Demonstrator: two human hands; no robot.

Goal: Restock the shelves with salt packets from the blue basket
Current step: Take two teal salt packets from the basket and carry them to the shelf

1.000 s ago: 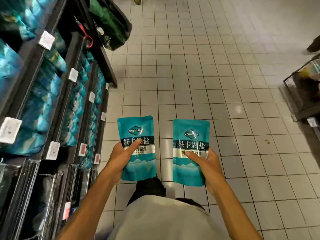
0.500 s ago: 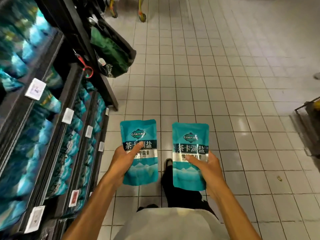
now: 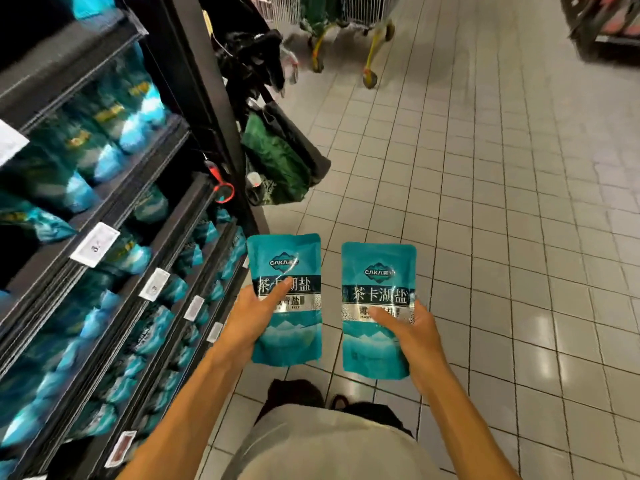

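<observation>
1. Two teal salt packets are held upright over the tiled floor, side by side and just apart, at the near centre of the aisle, with the shelves close on the left.
2. The left packet is gripped by the left hand: the thumb is laid across its printed front and the fingers are hidden behind it.
3. The right packet is gripped the same way by the right hand, the thumb pressed on the silver label band and the fingers curled out of sight at the back.
4. Both packets are taken low, at the lower half, which is judged the sound place: the fill appears to have settled there, and the flat sealed top would likely flop if pinched alone.
5. The packets are judged soft-sided and fairly dense for their size; the glossy film looks slippery, so a full-hand grip is favoured over fingertips. Breakage is not thought likely, though a seam could split if a packet is dropped.
6. Counted: two packets in hand, one per hand. On the shelves, many similar teal packets are seen in rows, too blurred to count.
7. The blue basket is not seen; a shopping trolley is seen at the far end of the aisle.
</observation>
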